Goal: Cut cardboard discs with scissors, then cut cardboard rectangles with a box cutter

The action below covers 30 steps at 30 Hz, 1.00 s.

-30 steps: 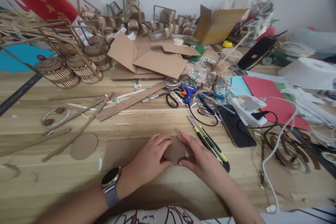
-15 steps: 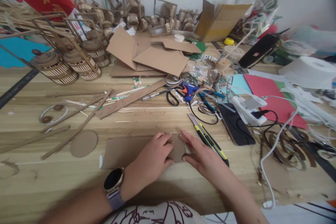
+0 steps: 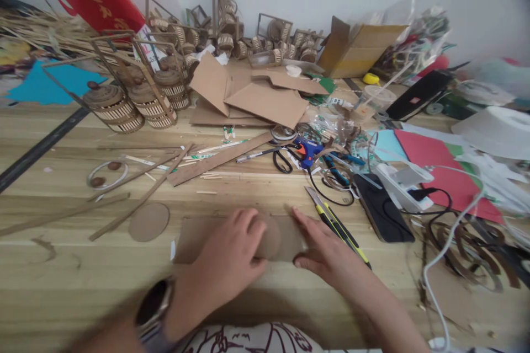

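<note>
My left hand [image 3: 229, 253] lies palm down, fingers together and stretched out, on a flat brown cardboard sheet [image 3: 194, 237] on the wooden table [image 3: 265, 187]. A round cardboard disc [image 3: 271, 237] rests on the sheet, partly under my left fingers. My right hand [image 3: 327, 251] lies flat at the sheet's right end, its fingertips touching the cardboard beside the disc. A smartwatch [image 3: 151, 306] is on my left wrist. A yellow and black utility knife [image 3: 337, 226] lies just right of my right hand.
A second cardboard disc [image 3: 149, 222] and long cardboard strips [image 3: 141, 198] lie to the left. Scissors [image 3: 281, 159], a blue glue gun [image 3: 308, 150], a black phone [image 3: 383, 207] and cables [image 3: 443, 231] sit to the right. Cardboard lantern models [image 3: 136, 96] and sheets crowd the back.
Both hands have flattened onto the cardboard; earlier they pinched the disc between their fingertips. The camera view has shifted a little, so the table sits further right and lower.
</note>
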Each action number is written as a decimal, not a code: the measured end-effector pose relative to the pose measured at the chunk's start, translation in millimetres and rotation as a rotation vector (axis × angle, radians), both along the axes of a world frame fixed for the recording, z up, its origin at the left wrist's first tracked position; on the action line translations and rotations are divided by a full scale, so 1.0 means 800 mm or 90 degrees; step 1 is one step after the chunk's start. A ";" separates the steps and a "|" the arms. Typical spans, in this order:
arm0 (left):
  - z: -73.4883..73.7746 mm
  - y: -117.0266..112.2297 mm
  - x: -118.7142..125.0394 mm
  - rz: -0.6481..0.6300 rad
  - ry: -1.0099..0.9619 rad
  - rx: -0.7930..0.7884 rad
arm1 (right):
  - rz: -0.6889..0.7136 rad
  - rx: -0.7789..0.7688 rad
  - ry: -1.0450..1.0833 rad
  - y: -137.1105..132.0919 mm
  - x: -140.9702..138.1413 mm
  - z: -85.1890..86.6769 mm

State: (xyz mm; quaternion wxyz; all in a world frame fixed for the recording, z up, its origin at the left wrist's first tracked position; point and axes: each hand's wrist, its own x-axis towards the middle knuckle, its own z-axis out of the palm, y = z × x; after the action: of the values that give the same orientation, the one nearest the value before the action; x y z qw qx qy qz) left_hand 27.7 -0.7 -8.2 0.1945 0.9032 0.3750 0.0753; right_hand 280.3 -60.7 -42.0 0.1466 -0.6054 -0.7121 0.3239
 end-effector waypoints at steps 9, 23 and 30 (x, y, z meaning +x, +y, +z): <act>-0.010 0.031 -0.218 0.377 0.088 0.081 | 0.074 0.071 -0.060 0.009 0.010 -0.012; -0.016 0.045 -0.201 0.334 0.177 0.007 | 0.055 0.226 -0.114 -0.006 0.024 0.003; -0.032 0.039 -0.215 0.314 0.132 0.048 | -0.010 0.245 -0.091 -0.007 0.010 -0.002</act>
State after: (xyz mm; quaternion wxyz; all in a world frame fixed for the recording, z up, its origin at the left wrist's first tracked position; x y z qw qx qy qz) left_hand -144.0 30.9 -34.1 0.0970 0.7941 0.5985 0.0419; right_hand 288.4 -66.2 -43.9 0.2111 -0.5932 -0.7647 0.1369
